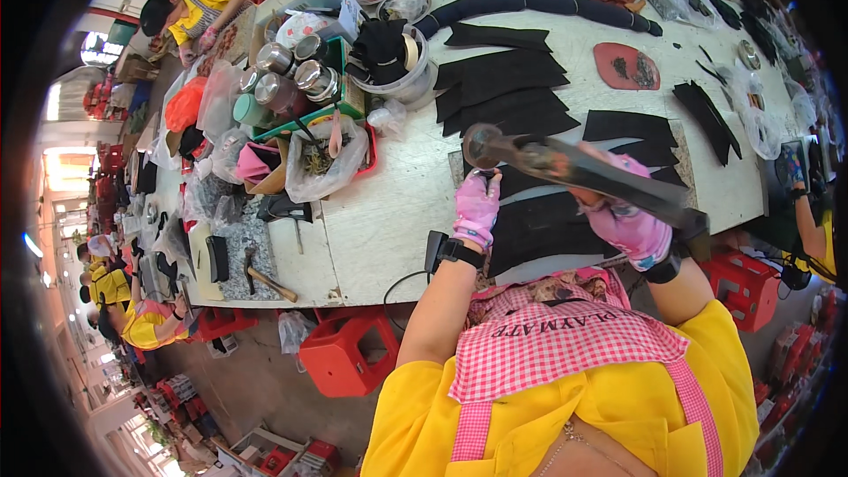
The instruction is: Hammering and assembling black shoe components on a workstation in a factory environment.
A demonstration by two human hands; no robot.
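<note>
My right hand (623,221), in a pink patterned glove, is closed round a long hammer (574,166). The hammer is raised over the table, its round metal end pointing left above my left hand. My left hand (477,209), gloved in pink too, is closed with its fingertips pinched near the table; what they hold is small, dark and partly hidden by the hammer. Between and in front of my hands lie flat black cut pieces (543,234). More black pieces (508,79) are spread in overlapping rows farther off, with another stack (630,126) to the right.
Left on the table stand steel jars (276,59), a plastic tub (415,79) with black items and clear bags (329,159). A second hammer (268,278) lies near the front edge. A red pad (625,66) lies at right. Red stools (349,353) stand below; other people work nearby.
</note>
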